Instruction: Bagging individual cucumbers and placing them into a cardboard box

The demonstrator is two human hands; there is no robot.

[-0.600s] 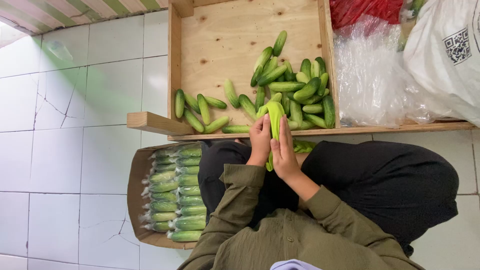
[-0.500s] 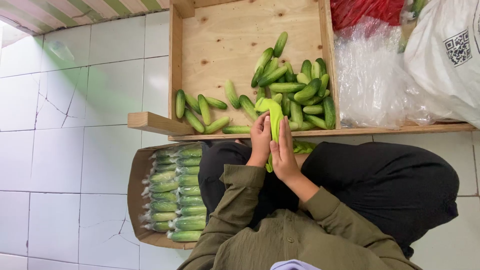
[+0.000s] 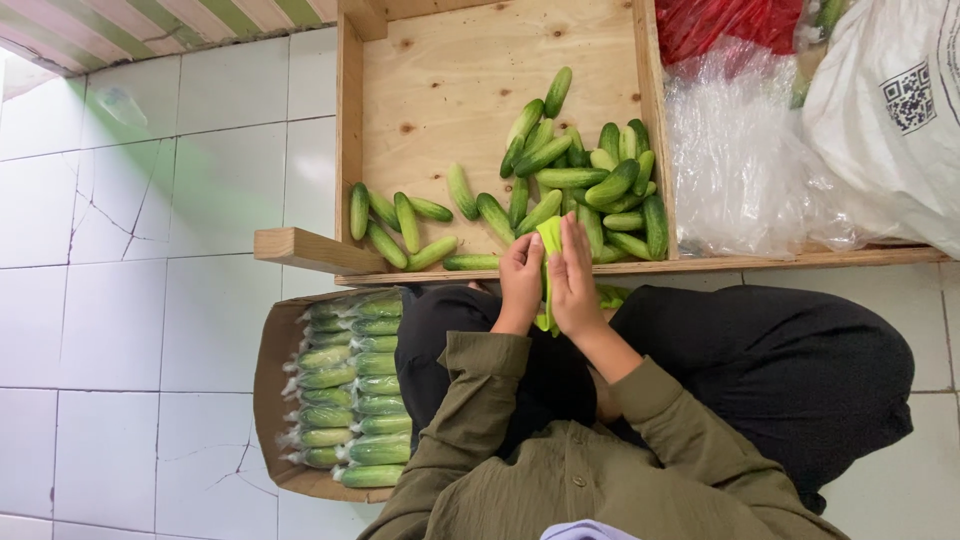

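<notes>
My left hand (image 3: 520, 282) and my right hand (image 3: 576, 280) are pressed together around a long pale green cucumber (image 3: 548, 238), which looks wrapped in a thin film. It stands upright between my palms, and its top pokes out above my fingers. Its lower end shows below my hands, over my lap in dark trousers (image 3: 760, 370). Just beyond my fingertips is the front rail of a wooden crate (image 3: 420, 90). A heap of loose green cucumbers (image 3: 585, 180) lies in the crate, and a few more (image 3: 395, 225) are spread to the left.
A cardboard box (image 3: 268, 380) at my left knee holds rows of film-wrapped cucumbers (image 3: 355, 390). Clear plastic bags (image 3: 740, 160), a white sack (image 3: 890, 110) and a red bag (image 3: 730, 25) lie right of the crate. The floor is white tile (image 3: 130, 300).
Both hands stay closed around the pale green cucumber in the same place. Its top end has shifted only slightly.
</notes>
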